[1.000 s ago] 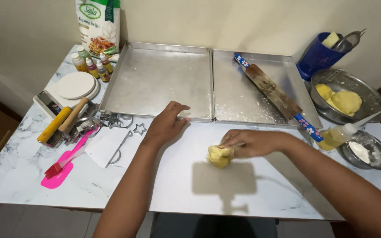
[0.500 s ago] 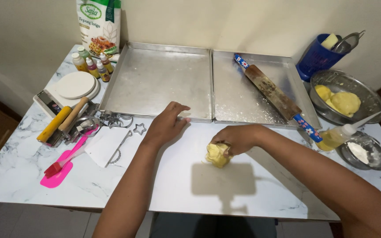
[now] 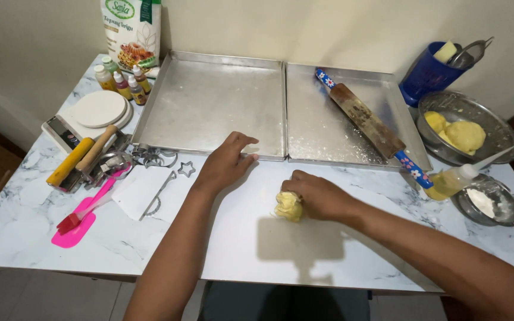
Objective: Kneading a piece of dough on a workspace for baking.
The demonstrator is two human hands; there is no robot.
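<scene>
Head view. My right hand [image 3: 319,196] rests on the marble-patterned tabletop [image 3: 19,202], its grip clamped on a lump of yellow dough [image 3: 288,206]; the dough shows at the left edge of the fist and touches a white sheet [image 3: 239,238] laid over the near middle of the tabletop. My left hand [image 3: 227,160] lies flat, grip apart, fingers spread on the far edge of that sheet, fingertips touching the near rim of the left baking tray [image 3: 209,101]. It holds nothing.

Just right of that tray sits a second tray [image 3: 328,128], the two touching side by side. A floured rolling pin [image 3: 367,122] with blue flowered handles lies slantwise across the second tray, its near handle overhanging the rim.

Right side: a metal bowl [image 3: 489,119] holding more yellow dough, a small squeeze bottle [image 3: 453,178] of yellow liquid lying just near it, and a small dish of white powder [image 3: 489,205]. A blue cup [image 3: 426,74] stands far right.

Left side: a pink spatula [image 3: 75,223], metal cookie cutters [image 3: 162,159], a kitchen scale [image 3: 90,113], small colouring bottles [image 3: 123,80] and a flour bag [image 3: 132,30] at the wall.
</scene>
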